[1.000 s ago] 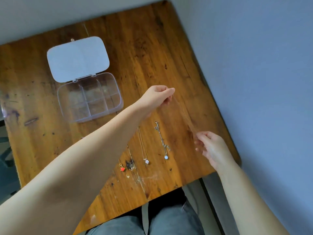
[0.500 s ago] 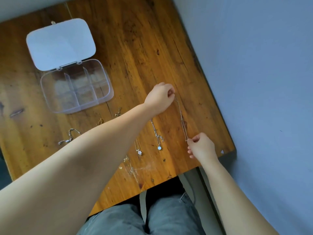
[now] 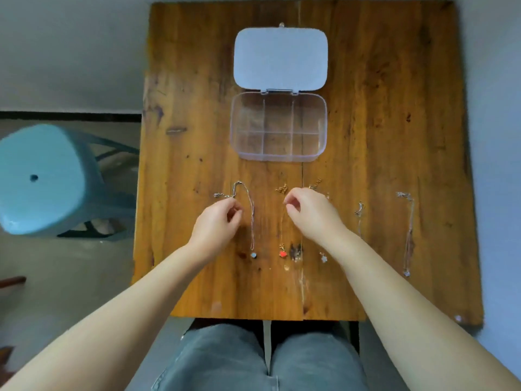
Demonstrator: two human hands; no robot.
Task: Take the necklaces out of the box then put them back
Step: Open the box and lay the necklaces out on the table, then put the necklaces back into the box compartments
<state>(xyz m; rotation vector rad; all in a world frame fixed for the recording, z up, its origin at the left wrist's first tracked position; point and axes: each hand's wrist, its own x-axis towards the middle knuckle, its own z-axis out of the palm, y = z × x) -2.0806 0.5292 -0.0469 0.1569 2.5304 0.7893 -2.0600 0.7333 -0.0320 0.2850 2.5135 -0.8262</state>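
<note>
A clear plastic box [image 3: 321, 128] with several empty compartments lies on the wooden table, its white lid [image 3: 280, 57] folded back. Several necklaces lie in a row in front of it. At the left is a silver chain with a pale pendant [image 3: 253, 221]. Beside it lies a gold chain with a red pendant [image 3: 282, 253]. Further right are one with a white pendant [image 3: 323, 258], a short silver one [image 3: 359, 211] and a long silver one [image 3: 409, 235]. My left hand [image 3: 218, 225] is curled beside the leftmost chain. My right hand [image 3: 308, 214] pinches the top of the gold chain.
The wooden table [image 3: 197, 136] has its front edge just above my lap. A pale blue stool [image 3: 42, 179] stands on the floor to the left. A grey wall runs along the table's right side.
Both hands let go of the long silver necklace, which now lies at the far right. They moved left to the left-hand necklaces, and my view swung to centre on the table.
</note>
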